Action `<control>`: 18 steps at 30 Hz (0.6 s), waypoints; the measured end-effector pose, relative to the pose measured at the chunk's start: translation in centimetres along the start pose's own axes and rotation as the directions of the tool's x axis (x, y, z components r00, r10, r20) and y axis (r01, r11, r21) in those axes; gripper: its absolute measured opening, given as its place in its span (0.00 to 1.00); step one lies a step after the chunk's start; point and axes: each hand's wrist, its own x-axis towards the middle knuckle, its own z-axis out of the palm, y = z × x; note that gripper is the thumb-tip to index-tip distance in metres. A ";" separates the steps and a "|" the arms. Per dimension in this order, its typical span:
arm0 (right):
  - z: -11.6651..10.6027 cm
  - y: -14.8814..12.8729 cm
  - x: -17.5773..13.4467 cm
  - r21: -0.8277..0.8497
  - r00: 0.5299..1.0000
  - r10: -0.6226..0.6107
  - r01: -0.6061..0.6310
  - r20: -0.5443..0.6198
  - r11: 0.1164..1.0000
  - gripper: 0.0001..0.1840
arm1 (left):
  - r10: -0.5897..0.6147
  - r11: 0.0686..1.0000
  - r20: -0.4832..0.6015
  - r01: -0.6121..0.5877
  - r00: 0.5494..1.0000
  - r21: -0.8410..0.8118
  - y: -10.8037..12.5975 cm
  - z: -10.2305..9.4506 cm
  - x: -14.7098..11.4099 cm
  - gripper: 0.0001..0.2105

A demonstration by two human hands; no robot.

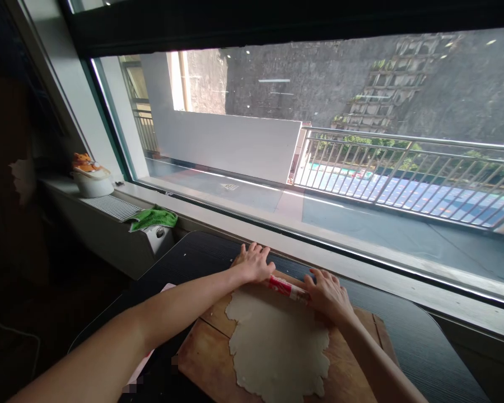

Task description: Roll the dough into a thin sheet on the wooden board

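A rolling pin with a red and white printed wrapper lies across the far edge of a flattened sheet of dough. My left hand is closed over the pin's left end, its thumb along the wrapper. Over the right end my right hand is closed in the same way. Both hands hide the pin's ends. The pale dough has a ragged outline and is spread on a brown wooden board, its near edge running out of view.
The board rests on a dark table with rounded corners, against a windowsill. A pink flat item lies partly under my left arm. Left of the table, a radiator carries a green cloth and a white pot with an orange toy.
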 end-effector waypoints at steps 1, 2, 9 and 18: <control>0.3 0.0 -1.1 -0.019 0.999 -0.045 0.045 -0.012 0.999 0.24 | 0.030 1.000 -0.018 -0.030 0.999 -0.001 -0.2 0.4 -1.0 0.26; 0.5 0.0 -2.1 -0.038 0.996 -0.083 0.082 -0.028 0.996 0.23 | 0.057 0.998 -0.041 -0.057 0.998 0.003 -0.3 0.7 -1.8 0.25; -0.6 -0.2 1.1 0.020 0.999 0.031 -0.030 -0.027 0.999 0.27 | 0.012 1.000 -0.045 -0.012 0.999 0.017 0.1 -0.2 1.4 0.25; 1.1 0.0 -3.4 -0.061 0.991 -0.090 0.085 -0.097 0.995 0.26 | 0.134 0.991 -0.127 -0.132 0.983 0.023 -0.9 1.6 -3.1 0.22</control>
